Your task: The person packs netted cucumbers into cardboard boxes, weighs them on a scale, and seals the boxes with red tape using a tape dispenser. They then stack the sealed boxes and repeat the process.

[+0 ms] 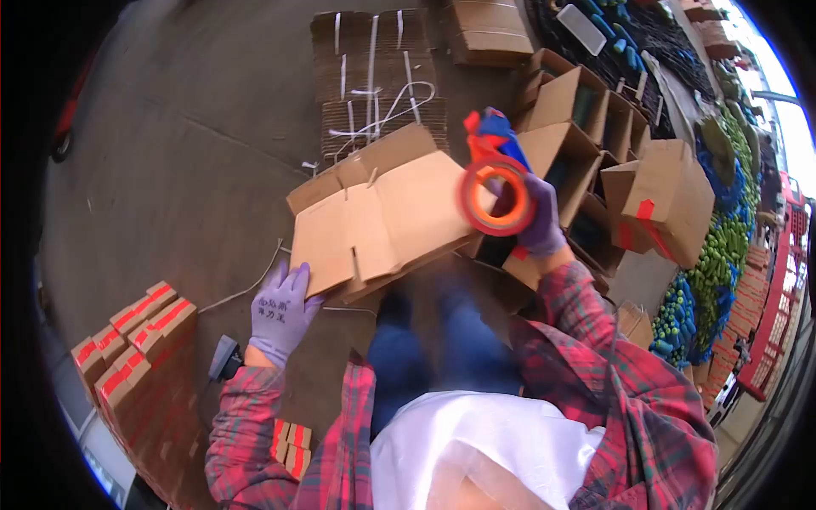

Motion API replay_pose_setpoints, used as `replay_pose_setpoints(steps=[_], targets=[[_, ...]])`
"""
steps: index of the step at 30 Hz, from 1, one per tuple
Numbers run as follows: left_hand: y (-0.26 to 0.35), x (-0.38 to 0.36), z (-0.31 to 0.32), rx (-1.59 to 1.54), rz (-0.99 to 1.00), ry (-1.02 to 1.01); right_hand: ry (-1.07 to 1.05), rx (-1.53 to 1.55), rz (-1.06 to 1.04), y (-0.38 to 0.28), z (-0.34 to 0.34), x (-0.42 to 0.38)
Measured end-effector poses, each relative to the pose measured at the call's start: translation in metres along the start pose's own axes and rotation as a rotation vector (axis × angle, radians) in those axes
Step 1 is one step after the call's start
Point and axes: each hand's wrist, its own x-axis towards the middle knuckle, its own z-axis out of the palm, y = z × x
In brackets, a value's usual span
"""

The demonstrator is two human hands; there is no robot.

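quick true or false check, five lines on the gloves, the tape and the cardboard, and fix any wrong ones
1. The right hand holds a tape dispenser with a red tape roll. True.
2. The left hand is bare. False: it wears a purple glove with dark writing.
3. The left hand touches the flattened carton near one corner. True.
4. The flat cardboard stack beyond the carton is bound with red straps. False: the straps are white.
5. The stacked boxes at the lower left carry no tape. False: red tape shows on them.
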Motion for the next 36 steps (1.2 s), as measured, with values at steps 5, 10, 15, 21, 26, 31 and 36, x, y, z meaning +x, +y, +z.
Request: replay_pose_setpoints(steps=[5, 10, 15, 21, 26, 31, 36], targets=[[0.0, 0.026, 0.003, -0.488, -0.273, -0.046, -0.133, -0.027, -0.179, -0.004, 0.018, 0.026], [-0.013, 0.045, -0.003, -1.216, -0.74, 0.235, -0.125, 0.522, -0.01, -0.023, 0.06, 0.018], [0.003, 0.085, 0.097, -0.762, -0.888, 0.49, -0.01, 0.494, 0.004, 0.048, 0.081, 0.061], [0.079, 0.11, -0.052, -0.428, -0.779, -0.37, -0.152, 0.597, -0.206, -0.001, 0.059, 0.058], [0.075, 0.127, 0.048, 0.137, -0.505, -0.354, 0.057, 0.657, -0.33, 0.024, 0.057, 0.072], [0.048, 0.116, -0.038, -0.07, -0.365, -0.429, 0.019, 0.493, -0.414, -0.02, 0.023, 0.058], [0.052, 0.119, -0.028, 0.026, -0.333, -0.353, -0.299, -0.153, -0.312, -0.049, -0.032, -0.022]])
